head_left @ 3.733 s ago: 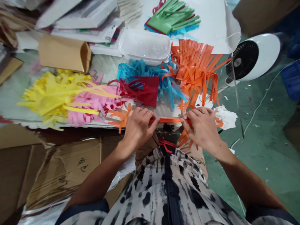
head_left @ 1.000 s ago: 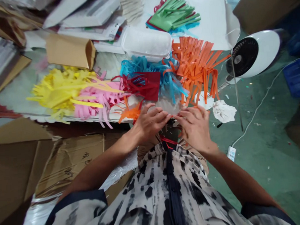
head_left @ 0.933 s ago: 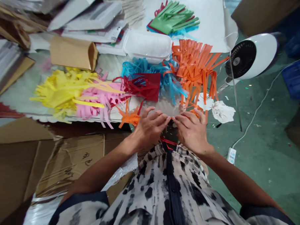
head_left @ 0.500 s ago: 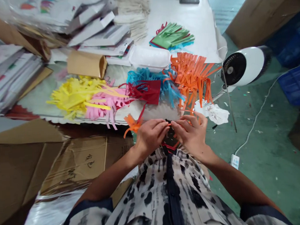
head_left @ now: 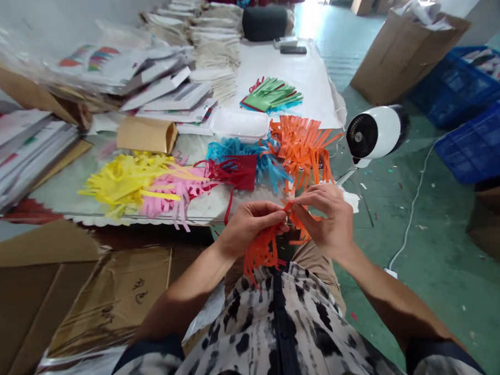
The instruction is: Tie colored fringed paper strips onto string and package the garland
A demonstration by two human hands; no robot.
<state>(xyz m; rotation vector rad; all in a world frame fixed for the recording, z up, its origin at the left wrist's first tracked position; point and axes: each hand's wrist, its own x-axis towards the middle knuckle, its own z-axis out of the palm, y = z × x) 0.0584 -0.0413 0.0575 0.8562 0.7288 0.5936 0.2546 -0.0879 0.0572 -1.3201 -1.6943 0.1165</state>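
Observation:
An orange fringed paper tassel [head_left: 261, 250] is pinched between my two hands, just above my lap, with its cut strips hanging below. My left hand [head_left: 254, 226] is closed on its upper part, thumb against fingers. Close beside it, my right hand [head_left: 328, 214] has its fingertips closed on the other end of the orange paper. Just beyond my hands, on the table, lie more orange fringe [head_left: 301, 135], blue fringe [head_left: 227, 148] and a dark red fringed sheet [head_left: 246, 172]. Pink fringe [head_left: 167, 194] and yellow fringe [head_left: 123, 179] are farther left.
Green fringed paper [head_left: 266, 95] and a white tray [head_left: 241, 124] lie farther back. Paper packets [head_left: 29, 155] stack at left. An open cardboard box [head_left: 126, 298] stands below the table edge. At right are a fan [head_left: 378, 132], a cord [head_left: 419, 208] and blue crates [head_left: 476, 144].
The view has tipped up, showing more of the room. Orange strips now hang beneath my left hand, where a small orange tuft stuck out to its left before. My hands stay close together.

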